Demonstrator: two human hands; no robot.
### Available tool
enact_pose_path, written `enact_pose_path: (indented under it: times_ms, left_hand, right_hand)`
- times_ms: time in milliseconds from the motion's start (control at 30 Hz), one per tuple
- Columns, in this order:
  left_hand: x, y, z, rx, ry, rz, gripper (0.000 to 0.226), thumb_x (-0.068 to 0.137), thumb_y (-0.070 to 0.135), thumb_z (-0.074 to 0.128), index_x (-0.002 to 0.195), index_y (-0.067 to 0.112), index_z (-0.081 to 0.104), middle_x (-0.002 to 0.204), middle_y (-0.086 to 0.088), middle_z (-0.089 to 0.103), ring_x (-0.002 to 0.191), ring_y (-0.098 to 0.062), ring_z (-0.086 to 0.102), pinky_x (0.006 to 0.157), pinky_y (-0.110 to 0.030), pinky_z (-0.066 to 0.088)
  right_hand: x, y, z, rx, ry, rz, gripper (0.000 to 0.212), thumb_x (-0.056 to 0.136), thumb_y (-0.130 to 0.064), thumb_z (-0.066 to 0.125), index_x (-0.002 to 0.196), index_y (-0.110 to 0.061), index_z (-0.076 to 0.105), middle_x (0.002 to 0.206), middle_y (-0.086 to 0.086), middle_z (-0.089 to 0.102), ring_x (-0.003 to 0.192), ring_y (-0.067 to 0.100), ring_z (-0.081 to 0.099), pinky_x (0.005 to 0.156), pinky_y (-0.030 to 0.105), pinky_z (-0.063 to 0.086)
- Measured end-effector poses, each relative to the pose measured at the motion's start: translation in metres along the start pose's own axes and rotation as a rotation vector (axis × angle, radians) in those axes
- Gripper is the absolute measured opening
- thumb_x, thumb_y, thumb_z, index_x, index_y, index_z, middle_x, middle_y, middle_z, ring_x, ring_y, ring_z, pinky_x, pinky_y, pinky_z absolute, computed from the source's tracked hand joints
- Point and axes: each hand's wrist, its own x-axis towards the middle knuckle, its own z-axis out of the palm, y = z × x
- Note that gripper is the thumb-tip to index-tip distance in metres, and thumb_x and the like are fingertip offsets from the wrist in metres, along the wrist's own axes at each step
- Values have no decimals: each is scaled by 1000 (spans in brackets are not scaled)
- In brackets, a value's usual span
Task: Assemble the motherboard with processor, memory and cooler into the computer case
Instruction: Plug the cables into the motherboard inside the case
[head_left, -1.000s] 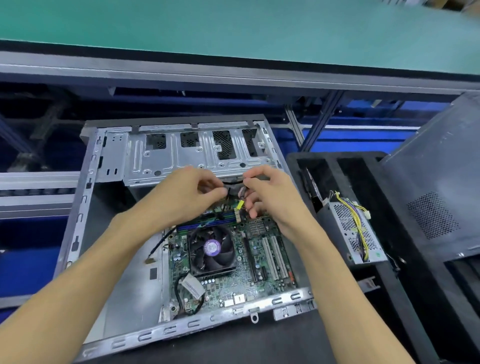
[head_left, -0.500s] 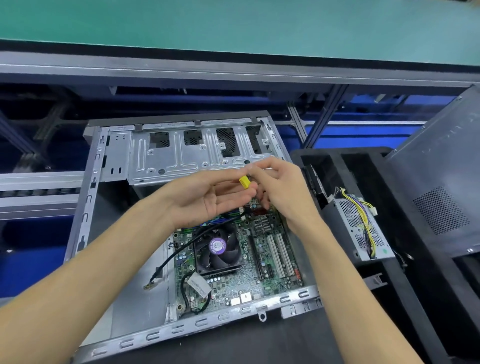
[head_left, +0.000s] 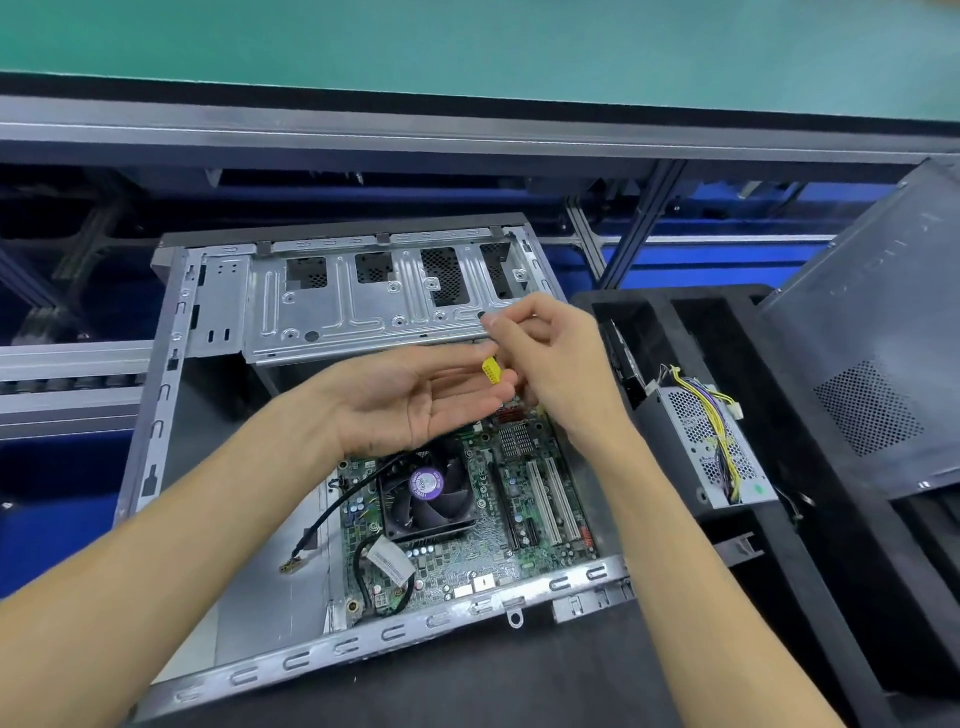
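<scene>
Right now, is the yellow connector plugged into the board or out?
Out. The yellow connector is up in the air between the left hand and right hand, above the motherboard, not seated in any socket.

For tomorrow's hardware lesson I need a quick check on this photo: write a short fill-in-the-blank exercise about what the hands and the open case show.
1. The small connector held between the two hands is coloured ____.
2. The left hand is turned with its palm facing ____.
3. The cooler fan carries a round ____ label at its centre.
4. The motherboard lies inside the open metal ____.

Missing words: yellow; up; purple; case
</scene>
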Motion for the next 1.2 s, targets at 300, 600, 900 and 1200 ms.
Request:
enact_pose_path:
  times_ms: [300, 600, 900, 1200]
  left_hand:
    - [25, -29, 4, 804, 223, 137, 10, 75, 15, 84, 76, 8, 77, 71, -6, 69, 63, -13, 63, 64, -21, 55]
    - [91, -26, 8, 1559, 566, 439, 13, 78, 16, 81, 71, 8, 74, 65, -3, 71, 64, -15, 67, 70, -31, 57]
    - [130, -11, -5, 1715, 563, 339, 21, 79, 34, 79, 78, 21, 63, 74, 5, 64, 75, -18, 59, 62, -28, 39]
    - [116, 0, -20, 1688, 526, 291, 17, 74, 41, 80, 75, 28, 70, 80, 16, 68, 72, 0, 57, 59, -20, 38]
  right_hand:
    - [8, 8, -54, -291, 362, -56, 12, 93, -32, 64, 84, -25, 65, 72, -5, 71, 68, 7, 64, 69, 38, 57]
    - [2, 41, -53, -412, 277, -37, 7, 97, -29, 59, 91, -28, 62, 82, -12, 62, 74, -8, 55, 64, 5, 41]
    - [4, 44, -51, -401, 275, -46, 9, 98, -29, 55, 90, -28, 58, 82, -8, 60, 70, 0, 53, 64, 17, 45]
    - [1, 37, -49, -403, 264, -36, 10, 99, -30, 53, 94, -23, 58, 86, -3, 61, 74, 10, 56, 70, 34, 52]
